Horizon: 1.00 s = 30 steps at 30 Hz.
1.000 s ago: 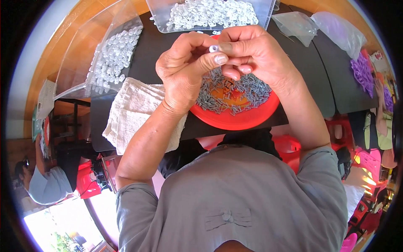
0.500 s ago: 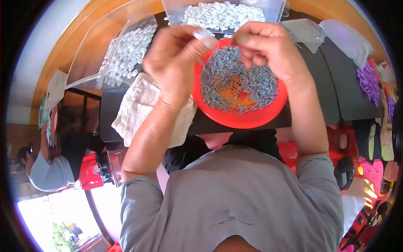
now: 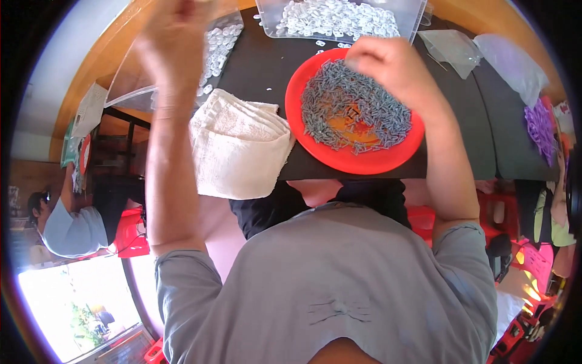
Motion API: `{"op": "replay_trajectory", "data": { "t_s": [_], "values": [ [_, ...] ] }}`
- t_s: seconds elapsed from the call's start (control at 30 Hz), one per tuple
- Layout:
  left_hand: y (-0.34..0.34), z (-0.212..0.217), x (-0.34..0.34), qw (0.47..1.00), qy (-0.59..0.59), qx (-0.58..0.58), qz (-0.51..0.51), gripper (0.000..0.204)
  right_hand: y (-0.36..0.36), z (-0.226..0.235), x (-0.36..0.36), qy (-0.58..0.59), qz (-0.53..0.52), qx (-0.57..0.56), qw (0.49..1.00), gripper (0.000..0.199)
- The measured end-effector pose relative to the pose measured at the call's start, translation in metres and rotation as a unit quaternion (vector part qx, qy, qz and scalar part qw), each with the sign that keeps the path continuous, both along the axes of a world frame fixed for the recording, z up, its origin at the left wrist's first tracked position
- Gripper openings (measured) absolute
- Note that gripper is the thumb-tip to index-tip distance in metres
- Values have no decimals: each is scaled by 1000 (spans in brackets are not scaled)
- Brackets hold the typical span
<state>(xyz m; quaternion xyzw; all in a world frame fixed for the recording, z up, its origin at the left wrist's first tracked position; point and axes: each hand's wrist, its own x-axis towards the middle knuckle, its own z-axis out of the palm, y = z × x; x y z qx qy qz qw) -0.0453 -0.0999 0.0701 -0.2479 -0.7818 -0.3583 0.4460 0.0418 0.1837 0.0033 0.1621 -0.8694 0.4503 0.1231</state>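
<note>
My left hand (image 3: 173,45), smeared by motion, is above the clear plastic bag (image 3: 130,91) at the far left, where white oval plastic pieces (image 3: 219,51) lie. Its fingers run out of the top of the picture, so I cannot see what it holds. Over the far right side of a round red dish (image 3: 364,165) hangs my right hand (image 3: 394,67), its fingers curled together. Anything between those fingertips is too small or blurred to make out. Many small grey screws (image 3: 327,91) are spread in the dish around an orange-brown patch of its bottom.
A folded cream cloth (image 3: 239,151) lies at the near table edge, left of the dish. Behind the dish stands a clear bin (image 3: 418,18) of white pieces. Clear bags (image 3: 509,64) and a purple bundle (image 3: 535,127) are at the right. Another person (image 3: 76,227) is at far left.
My left hand has swung left and away from the dish, toward the bag; a small clear piece showed in its fingers before. My right hand stays over the dish, its fingers now more curled.
</note>
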Motion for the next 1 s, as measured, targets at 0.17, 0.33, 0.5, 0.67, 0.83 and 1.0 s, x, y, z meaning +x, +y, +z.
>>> {"op": "replay_trajectory", "data": {
  "t_s": [0.17, 0.33, 0.5, 0.67, 0.83, 1.0],
  "values": [
    [62, -64, -13, 940, -298, -97, -133, 17, -69, 9, 59, 95, 166, 328, 925, 25],
    [83, -103, -41, 912, -350, -111, -182, 18, -61, -10, 84, 133, 154, 397, 895, 29],
    [82, -131, -53, 936, -242, -177, -183, 23, -32, -14, 113, 180, 120, 431, 876, 39],
    [87, -134, -47, 936, -197, -241, -166, 23, -15, -24, 122, 192, 123, 413, 882, 45],
    [81, -130, -48, 925, -230, -255, -161, 17, -19, -29, 117, 231, 142, 385, 882, 41],
    [73, -128, -53, 905, -326, -247, -114, 15, -33, -29, 106, 240, 159, 368, 884, 39]
  ]
}}
